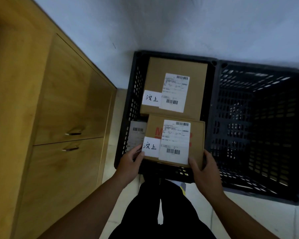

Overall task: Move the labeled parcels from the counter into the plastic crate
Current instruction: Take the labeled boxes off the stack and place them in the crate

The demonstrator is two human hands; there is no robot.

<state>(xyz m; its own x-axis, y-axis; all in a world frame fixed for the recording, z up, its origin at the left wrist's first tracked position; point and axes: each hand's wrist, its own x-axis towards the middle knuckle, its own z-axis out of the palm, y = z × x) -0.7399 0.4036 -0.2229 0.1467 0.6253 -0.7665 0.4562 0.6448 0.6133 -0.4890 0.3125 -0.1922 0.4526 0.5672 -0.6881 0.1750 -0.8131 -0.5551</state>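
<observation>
Legs in dark trousers [159, 213] down at the bottom of the view, standing on pale floor tiles [248, 213], and both bare forearms reach forward. Left hand [129, 163] grips the near left corner of a labeled parcel [198, 144], thumb pressed on the small handwritten slip. Right hand [205, 171] clamps the near right corner, thumb on top by the shipping label, fingers wrapped round the edge. So that's both hands closed firmly on the one box!

The box sits level over the near end of the black plastic crate [135, 94], inside its rim; whether it rests on anything below, I cannot tell. Just beside its left edge and lower down, another parcel's label [136, 135] peeks out. Beyond it, a second cardboard parcel [174, 66] fills the far end of the crate, carrying the same pair of labels face up.

Off to the right, touching this crate, stands a second black crate [259, 128]. On the left is a wooden cabinet [67, 109] with two metal handles [74, 133]. Behind everything, a pale wall [162, 23].
</observation>
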